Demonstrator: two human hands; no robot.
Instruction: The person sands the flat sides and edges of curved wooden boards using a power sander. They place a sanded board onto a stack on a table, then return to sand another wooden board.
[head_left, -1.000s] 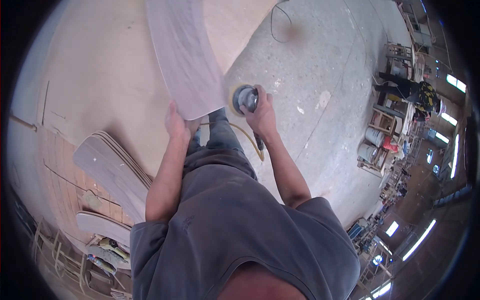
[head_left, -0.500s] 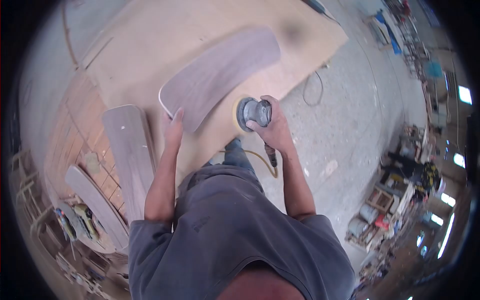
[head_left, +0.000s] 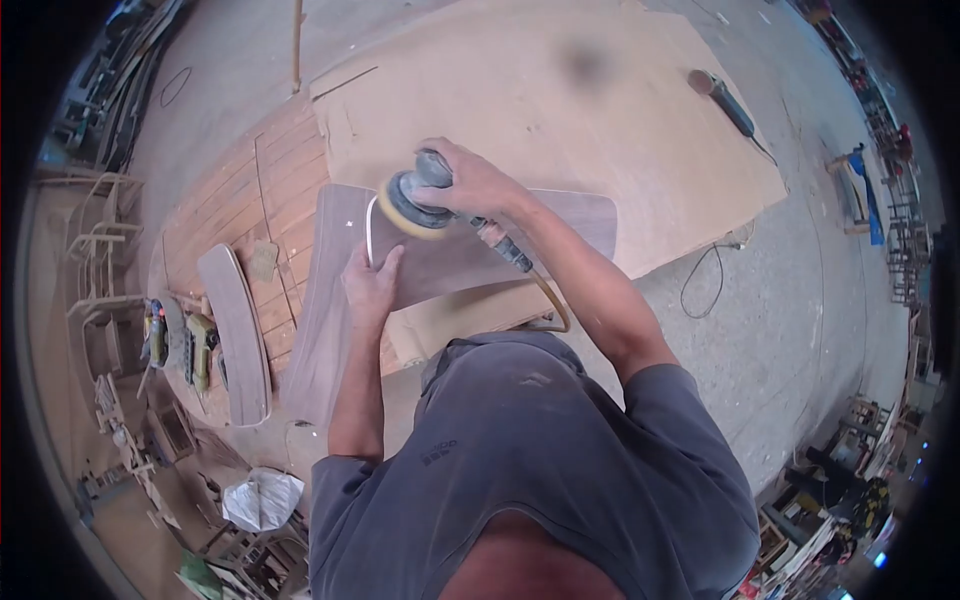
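A curved wooden panel (head_left: pixel 465 266) with a smooth greyish-brown face lies across the board-topped table. My left hand (head_left: pixel 370 288) grips its left end, thumb on the upper face. My right hand (head_left: pixel 470 182) is wrapped around the top of an orbital sander (head_left: pixel 408 198) with a yellow pad. The sander is tilted over the panel's left end, just beyond my left hand; whether the pad touches the wood I cannot tell. From its handle a yellowish-brown hose (head_left: pixel 550 295) runs down toward my body.
A second curved panel (head_left: pixel 318 335) lies left of my left arm, and a third (head_left: pixel 236 345) farther left, near some power tools (head_left: pixel 200 350). An angle grinder (head_left: pixel 724 101) rests at the board's (head_left: pixel 640 130) far right. Wooden chair frames (head_left: pixel 105 240) stand along the left.
The sander in my right hand has moved from beside the panel's near edge to over its left end. The view has turned, and my left hand still grips the panel.
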